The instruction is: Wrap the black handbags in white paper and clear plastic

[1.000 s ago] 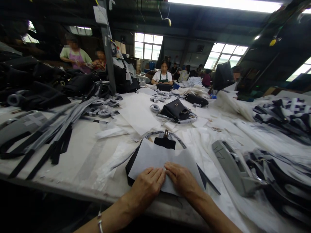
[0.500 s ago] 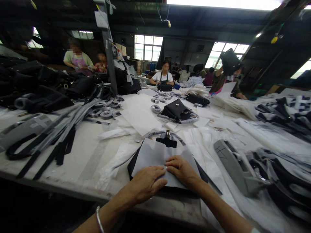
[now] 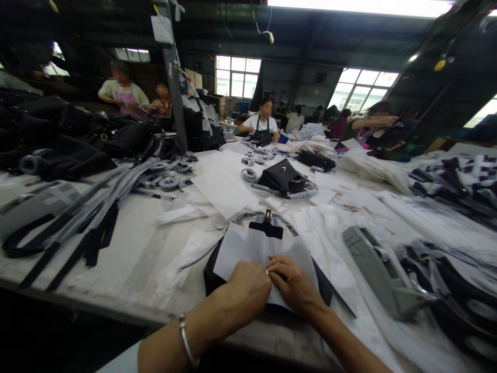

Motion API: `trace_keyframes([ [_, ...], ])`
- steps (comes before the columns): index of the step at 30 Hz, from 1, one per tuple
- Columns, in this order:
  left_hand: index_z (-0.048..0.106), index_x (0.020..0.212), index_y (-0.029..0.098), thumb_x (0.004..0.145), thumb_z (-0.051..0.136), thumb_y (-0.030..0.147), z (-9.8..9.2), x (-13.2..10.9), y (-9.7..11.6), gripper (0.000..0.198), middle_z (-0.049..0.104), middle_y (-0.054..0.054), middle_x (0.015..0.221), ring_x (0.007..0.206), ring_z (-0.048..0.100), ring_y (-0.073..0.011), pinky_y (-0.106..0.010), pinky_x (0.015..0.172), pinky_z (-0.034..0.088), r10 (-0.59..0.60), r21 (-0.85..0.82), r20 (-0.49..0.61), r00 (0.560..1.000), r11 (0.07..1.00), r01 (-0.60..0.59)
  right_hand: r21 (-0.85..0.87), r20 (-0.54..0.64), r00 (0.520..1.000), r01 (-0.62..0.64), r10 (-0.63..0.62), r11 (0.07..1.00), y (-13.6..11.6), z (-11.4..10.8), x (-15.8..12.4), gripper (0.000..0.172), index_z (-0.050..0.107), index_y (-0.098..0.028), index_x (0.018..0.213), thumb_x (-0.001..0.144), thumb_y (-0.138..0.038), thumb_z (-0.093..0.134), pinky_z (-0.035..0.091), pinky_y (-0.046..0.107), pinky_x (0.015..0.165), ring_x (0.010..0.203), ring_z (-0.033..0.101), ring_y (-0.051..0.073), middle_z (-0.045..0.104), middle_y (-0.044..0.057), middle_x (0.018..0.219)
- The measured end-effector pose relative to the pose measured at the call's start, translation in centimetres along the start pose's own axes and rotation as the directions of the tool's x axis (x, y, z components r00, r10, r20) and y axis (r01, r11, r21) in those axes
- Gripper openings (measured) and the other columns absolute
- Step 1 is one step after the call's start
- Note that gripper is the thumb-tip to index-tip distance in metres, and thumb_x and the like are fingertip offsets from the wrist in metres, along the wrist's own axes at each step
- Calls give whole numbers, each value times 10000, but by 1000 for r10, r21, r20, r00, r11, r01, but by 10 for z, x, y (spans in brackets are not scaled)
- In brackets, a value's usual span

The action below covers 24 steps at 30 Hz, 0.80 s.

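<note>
A black bag lies at the table's front edge, its front covered by a sheet of thin white paper. Above the paper a black flap with a metal clasp stands out, and a wrapped handle curves behind it. My left hand is closed over the middle of the paper, its fingertips hidden under it. Against it, my right hand has its fingers bent together on the paper. Something small and pale shows between the two hands, too small to make out.
Wrapped black straps lie on the left. A grey tape dispenser and black pieces are at the right. Another black bag sits ahead on the white table. Several people work farther back.
My left hand has gone from flat, outstretched fingers to closed, shifting right against my right hand. The paper has creased in the middle. At the back right, a person has lowered a raised black bag.
</note>
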State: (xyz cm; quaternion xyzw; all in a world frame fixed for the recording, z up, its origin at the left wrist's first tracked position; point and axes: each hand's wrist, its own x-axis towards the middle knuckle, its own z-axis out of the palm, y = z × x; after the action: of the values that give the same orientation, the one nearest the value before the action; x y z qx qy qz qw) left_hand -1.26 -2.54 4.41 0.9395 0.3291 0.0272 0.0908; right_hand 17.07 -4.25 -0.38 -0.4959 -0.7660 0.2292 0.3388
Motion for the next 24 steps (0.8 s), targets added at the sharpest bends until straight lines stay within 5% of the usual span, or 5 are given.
trace_keyframes([
  [5,682,970,170,912,538,164,3,22,-22,156,704,-83,882,794,682,-234,-337,696,546,44,-20,1,999,999,-44,2,37,997,-62,62,998,-7,-6,0,229,745,-235,1025,956,-319,543,464,454,1046,1206,583,271,724,79,1080],
  [10,631,1004,176,926,567,226,13,6,-31,113,675,-65,999,930,652,-225,-330,794,541,-29,-27,-79,996,999,27,-65,46,998,-37,40,997,-13,-1,2,171,752,-258,1001,946,-286,593,456,377,1041,1159,587,228,699,52,1040],
  [17,464,1423,192,1000,445,251,50,7,-39,428,488,-97,1484,1407,381,-320,-568,1155,286,21,29,-208,978,999,-15,-193,173,984,-5,40,981,-28,-9,9,272,708,-211,1084,881,-135,544,460,334,1012,1115,607,214,682,83,1141],
  [20,446,1445,183,1000,444,268,58,12,-43,453,471,-118,1497,1418,368,-328,-583,1152,288,22,32,-186,982,999,-16,-351,344,930,-3,132,937,-39,-26,32,341,735,-226,998,796,-51,522,495,266,897,999,677,195,743,50,1027],
  [24,440,1444,144,983,463,253,59,14,-45,475,475,-146,1487,1419,359,-355,-622,1145,281,32,28,-169,985,999,-28,-566,247,933,-79,260,821,-45,-26,64,238,735,-180,800,844,-94,518,496,289,701,798,704,237,744,106,812],
])
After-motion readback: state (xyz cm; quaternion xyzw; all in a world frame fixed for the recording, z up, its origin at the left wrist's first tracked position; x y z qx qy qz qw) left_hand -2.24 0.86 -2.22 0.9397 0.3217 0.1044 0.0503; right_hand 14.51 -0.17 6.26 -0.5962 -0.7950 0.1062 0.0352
